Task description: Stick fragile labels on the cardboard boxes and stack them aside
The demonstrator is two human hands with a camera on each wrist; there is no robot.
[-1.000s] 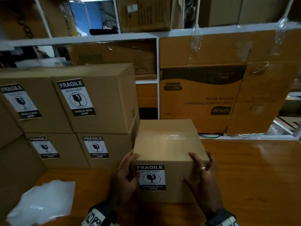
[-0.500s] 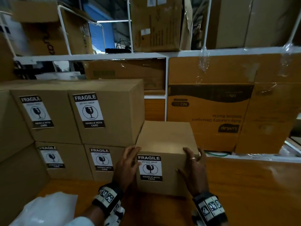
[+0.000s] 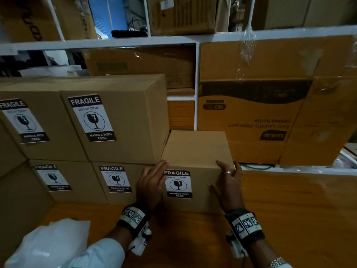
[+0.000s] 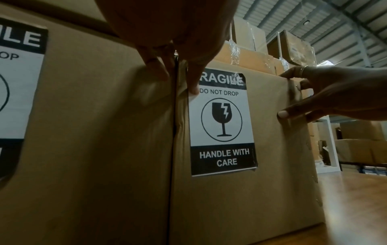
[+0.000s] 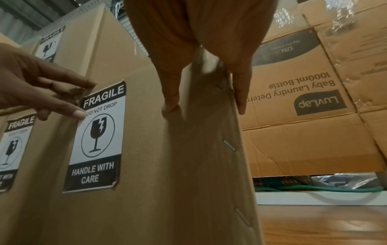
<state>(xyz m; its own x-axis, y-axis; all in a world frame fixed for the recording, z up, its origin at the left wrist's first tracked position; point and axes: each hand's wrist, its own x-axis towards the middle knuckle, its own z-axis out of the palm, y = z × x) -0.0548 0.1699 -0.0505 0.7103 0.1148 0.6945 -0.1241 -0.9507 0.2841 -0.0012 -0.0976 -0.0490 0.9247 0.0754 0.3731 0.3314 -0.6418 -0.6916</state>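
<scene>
A small cardboard box (image 3: 197,149) stands on the wooden table (image 3: 293,209), its left side against the stack of labelled boxes (image 3: 119,117). A black-and-white fragile label (image 3: 178,183) is stuck on its front face, also seen as the label (image 4: 222,122) and the label (image 5: 98,137). My left hand (image 3: 154,176) lies with straight fingers at the box's front left edge, the thumb on the label's upper left corner. My right hand (image 3: 228,178) spans the front right corner, thumb on the front face, fingers over the top edge and right side.
The stack at the left holds several boxes in two layers, each with a fragile label. A white plastic bag (image 3: 52,242) lies near the front left. A large detergent carton (image 3: 251,117) leans behind the table under a white shelf frame (image 3: 196,74).
The box has slid away from me and to the left, up against the stack. Both hands went with it and stayed at its front corners.
</scene>
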